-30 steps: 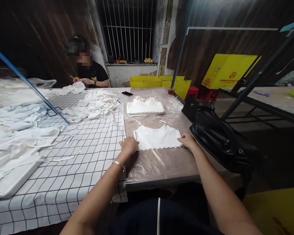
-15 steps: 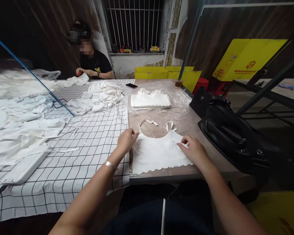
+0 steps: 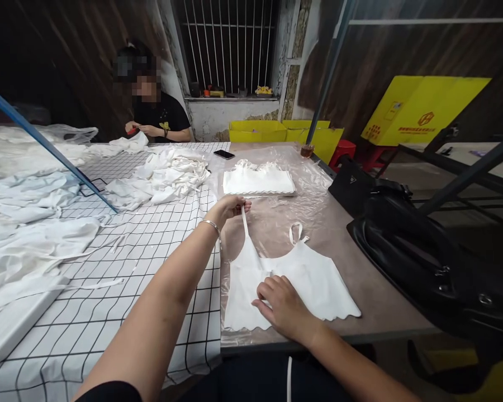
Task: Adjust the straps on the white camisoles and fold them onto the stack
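Observation:
A small white top (image 3: 310, 282) with a scalloped hem lies flat on the plastic-covered table (image 3: 360, 296) near its front edge. My left hand (image 3: 228, 206) pinches the garment's left strap (image 3: 246, 229) and holds it stretched away from me. My right hand (image 3: 283, 307) lies flat on the lower left of the top, pressing it down. The right strap (image 3: 295, 231) lies looped on the table.
A stack of folded white tops (image 3: 257, 181) sits farther back, with a phone (image 3: 224, 154) and a cup (image 3: 306, 150) beyond. Loose white garments (image 3: 163, 176) pile on the checked cloth (image 3: 121, 279) to the left. A black bag (image 3: 423, 251) lies at right. A person (image 3: 153, 111) sits at the far end.
The top has come closer to the table's front edge. My left hand took the left strap and pulled it out straight; my right hand moved from the right edge to the lower left.

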A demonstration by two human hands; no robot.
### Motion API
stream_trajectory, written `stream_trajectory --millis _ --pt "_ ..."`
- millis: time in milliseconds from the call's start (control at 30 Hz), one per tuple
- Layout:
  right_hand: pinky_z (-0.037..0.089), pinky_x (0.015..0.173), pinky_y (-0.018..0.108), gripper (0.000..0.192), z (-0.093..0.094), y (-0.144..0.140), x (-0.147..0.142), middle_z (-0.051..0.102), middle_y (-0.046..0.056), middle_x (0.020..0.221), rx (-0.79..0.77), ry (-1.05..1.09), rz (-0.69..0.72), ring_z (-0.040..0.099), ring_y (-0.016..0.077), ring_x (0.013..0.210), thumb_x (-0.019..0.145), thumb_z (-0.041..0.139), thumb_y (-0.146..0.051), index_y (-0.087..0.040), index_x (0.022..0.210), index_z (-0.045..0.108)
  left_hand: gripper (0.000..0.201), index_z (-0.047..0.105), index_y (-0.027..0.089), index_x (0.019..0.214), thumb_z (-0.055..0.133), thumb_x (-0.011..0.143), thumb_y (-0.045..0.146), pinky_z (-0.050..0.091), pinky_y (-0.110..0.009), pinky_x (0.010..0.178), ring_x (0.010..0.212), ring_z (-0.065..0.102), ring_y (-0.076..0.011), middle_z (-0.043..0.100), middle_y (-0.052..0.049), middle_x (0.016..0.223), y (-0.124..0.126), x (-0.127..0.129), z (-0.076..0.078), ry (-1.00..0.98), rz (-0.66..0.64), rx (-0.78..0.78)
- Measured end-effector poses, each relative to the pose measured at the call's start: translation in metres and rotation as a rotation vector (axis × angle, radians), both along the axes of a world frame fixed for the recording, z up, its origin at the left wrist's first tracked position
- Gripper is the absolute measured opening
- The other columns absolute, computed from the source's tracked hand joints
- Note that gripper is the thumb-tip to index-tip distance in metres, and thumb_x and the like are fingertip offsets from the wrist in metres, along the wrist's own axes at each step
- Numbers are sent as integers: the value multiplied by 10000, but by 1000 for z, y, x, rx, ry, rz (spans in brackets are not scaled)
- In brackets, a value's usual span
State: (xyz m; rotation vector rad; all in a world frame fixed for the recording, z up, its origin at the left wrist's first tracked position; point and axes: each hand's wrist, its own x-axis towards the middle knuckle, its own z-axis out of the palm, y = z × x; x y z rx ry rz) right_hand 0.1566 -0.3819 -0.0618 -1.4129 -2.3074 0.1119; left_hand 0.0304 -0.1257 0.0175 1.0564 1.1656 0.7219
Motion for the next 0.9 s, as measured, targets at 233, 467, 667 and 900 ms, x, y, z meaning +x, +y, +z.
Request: stream_trajectory --millis 233,467,667,900 --pt "343 720 324 130 2 -2 -3 584 12 779 -33 -6 -6 502 186 747 855 623 -205 -196 780 517 147 523 118 987 407 934 44 513 -165 542 607 652 -98 700 -94 806 24 -3 27 -213 103 -68" --pt "423 668 287 125 30 31 15 606 9 806 -313 342 -17 546 164 730 811 668 -243 -207 809 548 121 543 124 994 449 931 83 466 -176 480 563 634 -84 725 -105 938 -12 -9 60 -431 -132 -54" --pt "423 819 380 203 120 93 52 607 90 1074 392 403 -181 541 248 963 838 626 -325 -223 1012 600 256 537 94 1129 521 875 66 491 -433 928 846 707 -196 729 -145 963 -65 1 83 -449 -613 78" --pt "347 843 401 139 155 114 57 655 60 807 460 73 -39 540 240 867 873 567 -232 -199 741 592 234 595 107 1058 553 834 159 485 -455 933 923 698 -233 724 -115 926 -91 4 74 -557 -684 53"
